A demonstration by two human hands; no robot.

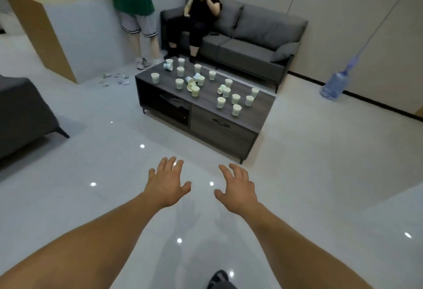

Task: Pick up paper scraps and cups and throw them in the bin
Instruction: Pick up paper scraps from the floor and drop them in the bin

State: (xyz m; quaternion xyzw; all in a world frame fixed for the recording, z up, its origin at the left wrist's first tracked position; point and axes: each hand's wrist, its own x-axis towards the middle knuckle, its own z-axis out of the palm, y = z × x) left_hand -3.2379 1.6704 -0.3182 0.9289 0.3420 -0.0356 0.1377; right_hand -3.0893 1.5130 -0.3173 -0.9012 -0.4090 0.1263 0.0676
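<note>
Your left hand [168, 180] and right hand [238, 188] float out in front of you, palms down, fingers spread wide, both released and carrying nothing. Beneath them lies glossy pale floor [91, 208], catching ceiling lights, and the toe of your dark shoe [218, 277] peeks in at the near edge. Farther on stands the low dark desk [229, 128], well apart from your hands. Its top is crowded with pale paper cups [236, 109]; most stand upright, a few lie tipped over near the middle and at the far left corner. Left of the desk, on the floor, sits a scatter of paper scraps [115, 79]. Behind the desk runs a grey sofa [251, 44] with a person seated on it, another person standing to its left. Far right, a blue water jug [335, 85] rests by the wall.
</note>
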